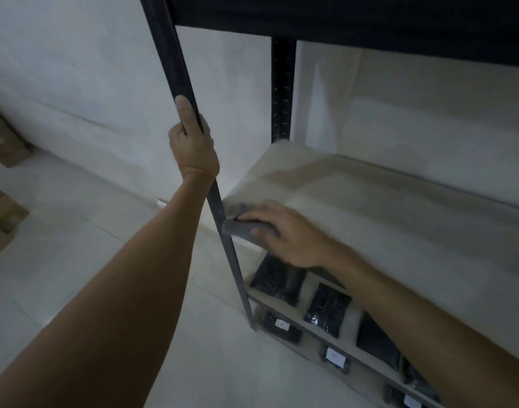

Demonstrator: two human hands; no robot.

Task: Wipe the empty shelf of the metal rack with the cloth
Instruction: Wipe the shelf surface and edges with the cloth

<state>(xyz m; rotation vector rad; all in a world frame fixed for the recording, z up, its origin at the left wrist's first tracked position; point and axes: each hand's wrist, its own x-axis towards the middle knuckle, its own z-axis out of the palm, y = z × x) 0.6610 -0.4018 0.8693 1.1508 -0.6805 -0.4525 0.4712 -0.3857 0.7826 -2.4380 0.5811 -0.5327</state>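
A pale bare shelf board (384, 207) of the dark metal rack fills the right half of the head view. A grey cloth (240, 226) lies at the shelf's front left corner, right by the front post. My right hand (284, 231) presses flat on the cloth, fingers spread over it and pointing left. My left hand (193, 142) is wrapped around the rack's front left post (175, 63), thumb up along the metal, well above the shelf. The picture is blurred around the right hand.
The rack's rear post (283, 89) stands at the shelf's back left corner, under a dark upper shelf (355, 19). Lower shelves hold several black packets (329, 309), some with white labels. Cardboard boxes (2, 136) sit on the pale floor at far left.
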